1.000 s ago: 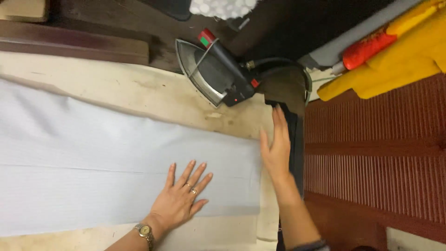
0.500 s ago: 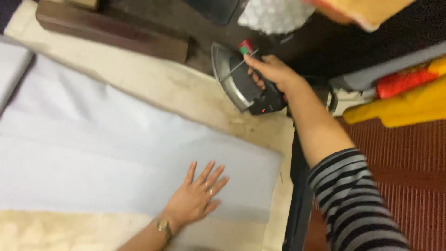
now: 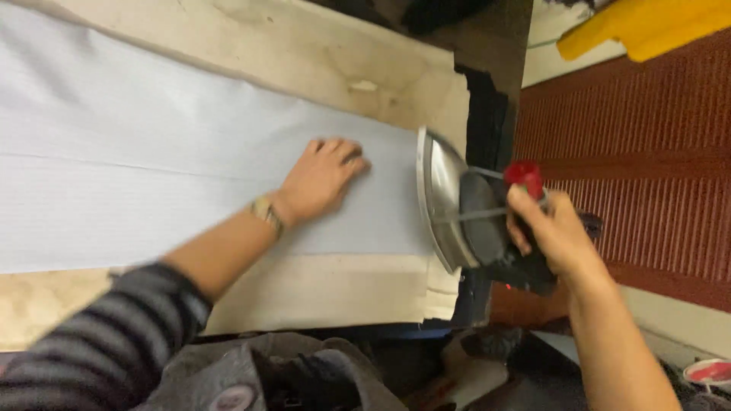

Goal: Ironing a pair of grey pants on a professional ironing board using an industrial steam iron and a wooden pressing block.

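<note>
Iron lifted off its rest and brought over to the cloth edge.

Right hand now closed round the handle of the grey metal iron with red knob, tilted just beside the pale blue-grey fabric sheet; left hand still flat, fingers loosely curled, empty, pressing fabric onto the worn cream padded table. Pressing apparently about to begin.
</note>
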